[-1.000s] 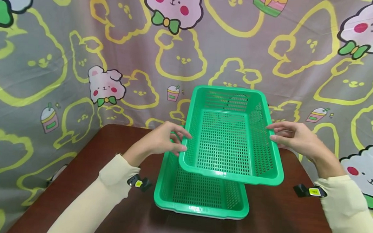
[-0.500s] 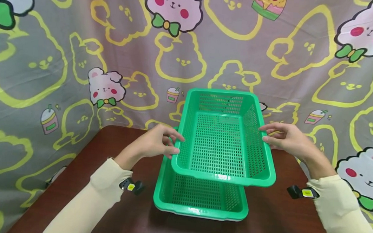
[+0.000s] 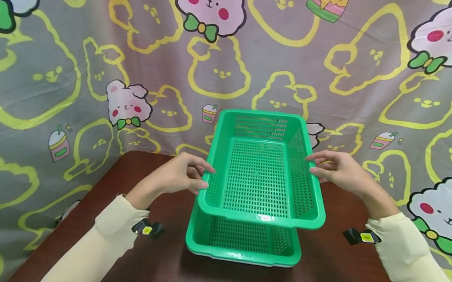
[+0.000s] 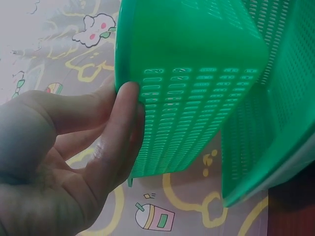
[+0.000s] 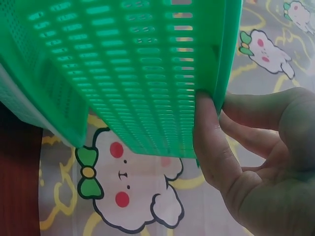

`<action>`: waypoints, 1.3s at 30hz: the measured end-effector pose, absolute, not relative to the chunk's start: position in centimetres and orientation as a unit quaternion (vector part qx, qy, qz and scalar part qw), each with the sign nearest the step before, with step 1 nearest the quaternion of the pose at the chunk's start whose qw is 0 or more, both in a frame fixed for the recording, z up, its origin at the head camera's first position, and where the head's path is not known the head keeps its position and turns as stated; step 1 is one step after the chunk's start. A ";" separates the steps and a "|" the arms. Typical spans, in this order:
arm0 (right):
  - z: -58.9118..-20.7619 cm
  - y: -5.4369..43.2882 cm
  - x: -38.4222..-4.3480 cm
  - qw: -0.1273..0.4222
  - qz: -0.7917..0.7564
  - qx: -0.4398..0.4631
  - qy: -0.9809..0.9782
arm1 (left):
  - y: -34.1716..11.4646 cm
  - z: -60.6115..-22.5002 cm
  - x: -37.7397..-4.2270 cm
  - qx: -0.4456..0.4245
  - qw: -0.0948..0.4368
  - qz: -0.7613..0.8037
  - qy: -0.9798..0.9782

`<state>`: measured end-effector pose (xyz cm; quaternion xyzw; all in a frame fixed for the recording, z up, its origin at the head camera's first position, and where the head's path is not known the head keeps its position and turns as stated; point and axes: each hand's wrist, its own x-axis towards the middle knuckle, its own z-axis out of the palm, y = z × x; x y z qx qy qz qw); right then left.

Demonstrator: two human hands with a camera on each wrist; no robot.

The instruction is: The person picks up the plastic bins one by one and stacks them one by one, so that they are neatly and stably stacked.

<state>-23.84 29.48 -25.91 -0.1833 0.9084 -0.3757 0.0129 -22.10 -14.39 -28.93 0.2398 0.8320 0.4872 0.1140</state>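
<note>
Both hands hold a green plastic basket [image 3: 257, 176] in the air, its slotted floor tilted toward the head camera. My left hand [image 3: 182, 173] pinches the left rim, thumb on one side and fingers on the other, as the left wrist view shows too. On the opposite rim, my right hand [image 3: 335, 169] pinches in the same way; in the right wrist view its fingers [image 5: 211, 142] press the slotted side wall. Below the raised basket, a second green basket [image 3: 243, 256] rests on the table, its far part hidden. Its underside edge looks whitish.
The dark reddish-brown table [image 3: 131, 187] spreads under the lower basket. Behind it hangs a grey curtain [image 3: 161, 61] printed with cartoon rabbits and yellow outlines. A black strap device [image 3: 148, 229] sits on the left wrist, another [image 3: 360, 236] on the right.
The raised basket has moved left and slightly down with both hands, so it lies more directly above the lower basket. The lower basket has stayed in place.
</note>
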 end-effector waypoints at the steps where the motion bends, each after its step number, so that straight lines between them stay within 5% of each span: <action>1: -26.0 29.3 -23.8 0.013 -0.377 -0.183 0.908 | -14.5 -29.0 -22.0 0.240 0.113 0.484 0.834; 39: -28.8 26.9 -22.4 0.041 -0.387 -0.196 0.900 | -16.5 -30.5 -19.7 0.216 0.110 0.463 0.853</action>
